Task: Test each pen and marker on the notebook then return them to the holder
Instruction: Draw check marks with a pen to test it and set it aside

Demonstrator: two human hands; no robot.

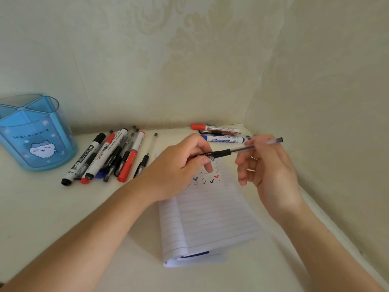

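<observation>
A black gel pen (235,151) with a clear barrel is held level above the top of the lined notebook (210,216). My left hand (181,167) grips its capped, black-grip end. My right hand (267,165) pinches the clear barrel near its far end. Several small check marks in black, blue and red (207,179) show on the page. The blue pen holder (35,133) stands at the far left. A heap of pens and markers (109,157) lies between the holder and the notebook.
A red marker (214,128), a blue marker (223,140) and a pen lie in the back right corner by the wall. One black pen (146,155) lies alone just left of my left hand. Walls close off the back and right.
</observation>
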